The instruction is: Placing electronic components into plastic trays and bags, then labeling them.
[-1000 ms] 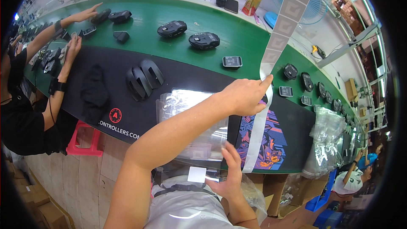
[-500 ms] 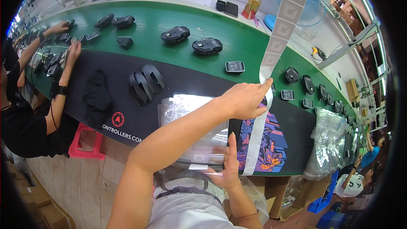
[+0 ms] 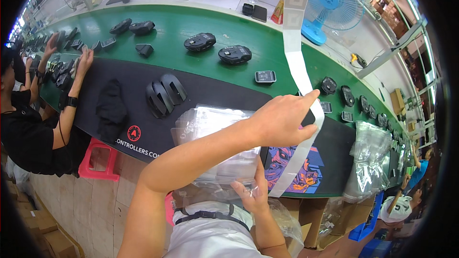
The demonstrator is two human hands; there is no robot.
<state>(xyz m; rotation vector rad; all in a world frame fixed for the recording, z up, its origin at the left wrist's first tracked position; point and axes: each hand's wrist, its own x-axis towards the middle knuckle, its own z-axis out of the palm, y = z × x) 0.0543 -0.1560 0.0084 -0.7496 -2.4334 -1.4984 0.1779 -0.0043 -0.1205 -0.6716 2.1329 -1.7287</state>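
Observation:
My left arm crosses in front of me, and my left hand [image 3: 287, 120] is at a long strip of labels [image 3: 294, 62] hanging from above. Its index finger and thumb lie against the strip; the other fingers are hidden. Grey square labels show on the upper strip, while bare white backing runs below. Near the table's front edge my right hand [image 3: 253, 193] grips the edge of clear plastic bags [image 3: 210, 114], thumb on top. The bags lie in a layered stack, partly covered by my left forearm. Under the strip's lower end is a colourful printed picture [image 3: 306, 174].
Black computer mice [image 3: 200, 42] and small blocks [image 3: 265, 77] stand along the green table [image 3: 167, 28]. Black shells [image 3: 165, 95] and a dark cloth [image 3: 111, 107] lie on the black mat. More bags [image 3: 368, 162] are at right, a blue fan [image 3: 330, 0] behind. Another person works at left.
My left hand has moved slightly right, bending the strip with it. More bare backing shows above the hand. My right hand has shifted a little, and the white label on the bag no longer shows.

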